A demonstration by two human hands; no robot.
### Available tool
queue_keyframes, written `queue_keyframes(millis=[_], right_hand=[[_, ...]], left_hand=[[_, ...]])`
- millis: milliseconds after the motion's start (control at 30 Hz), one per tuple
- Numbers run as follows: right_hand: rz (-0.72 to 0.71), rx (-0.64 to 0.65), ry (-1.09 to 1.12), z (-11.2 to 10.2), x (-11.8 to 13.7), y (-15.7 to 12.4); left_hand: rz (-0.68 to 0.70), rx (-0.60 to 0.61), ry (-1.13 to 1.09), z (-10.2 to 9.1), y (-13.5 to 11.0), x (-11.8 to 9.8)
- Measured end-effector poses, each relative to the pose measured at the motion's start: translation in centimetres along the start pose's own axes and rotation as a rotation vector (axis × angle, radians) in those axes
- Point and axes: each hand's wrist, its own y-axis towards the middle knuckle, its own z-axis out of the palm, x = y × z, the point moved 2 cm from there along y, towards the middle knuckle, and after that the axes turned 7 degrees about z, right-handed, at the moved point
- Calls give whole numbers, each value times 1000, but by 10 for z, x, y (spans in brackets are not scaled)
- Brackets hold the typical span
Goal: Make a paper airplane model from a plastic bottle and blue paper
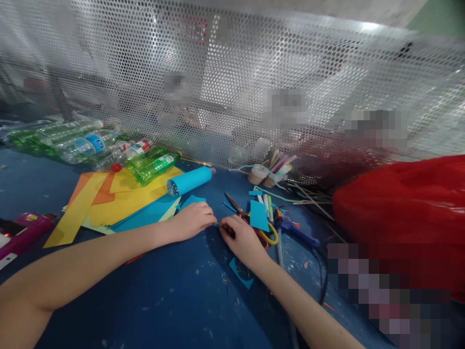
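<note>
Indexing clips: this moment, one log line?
left hand, right hand: close together, grip unclear; scissors: beside right hand; blue-wrapped bottle: lying

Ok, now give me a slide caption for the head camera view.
Left hand and right hand close together near scissors, colored paper, plastic bottles and a blue-wrapped bottle.

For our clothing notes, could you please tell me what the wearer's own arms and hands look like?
The left hand and right hand are ungloved, with no watch or bracelet visible. The left forearm and right forearm are slim and bare; no sleeve shows.
</note>
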Motion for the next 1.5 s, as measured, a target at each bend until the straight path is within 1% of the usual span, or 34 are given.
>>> queue_keyframes(millis=[133, 267, 500, 633, 733, 833, 967, 1100, 1167, 1233, 1333, 1433, 1467, 1500], right_hand=[[0, -14, -14, -1, 0, 1], [8, -15, -39, 0, -2, 2], [28, -28, -42, 2, -5, 1], [26, -17, -30, 1, -4, 1], [35, -6, -11, -1, -4, 2], [43, -12, 12, -1, -4, 2], [35, -30, 26, 0, -5, 2], [24, -32, 8, 0, -5, 2], [25, -32, 12, 0, -5, 2], [55, -48, 39, -2, -5, 2], [166, -117, 171, -6, -7, 3], [296, -172, 361, -11, -10, 6], [340, -161, 419, -12, -10, 6], [392, -120, 481, -12, -9, 7]], left_hand=[[-11, -16, 12, -1, 0, -1], [8, -18, 5, -4, -1, -2], [19, 12, -44, -5, -1, 0], [-29, 9, -112, -5, 1, 0], [-96, -7, -189, -8, 3, 1], [-121, 30, -233, -11, 7, 5], [-17, 132, -142, -12, 15, 8], [120, 211, 82, -7, 25, 3], [157, 233, 160, -4, 29, 0], [167, 247, 188, -2, 33, -2], [166, 233, 145, -6, 32, -1], [139, 134, 2, -18, 25, 3], [119, 91, -18, -22, 22, 3], [106, 49, -10, -26, 18, 3]])
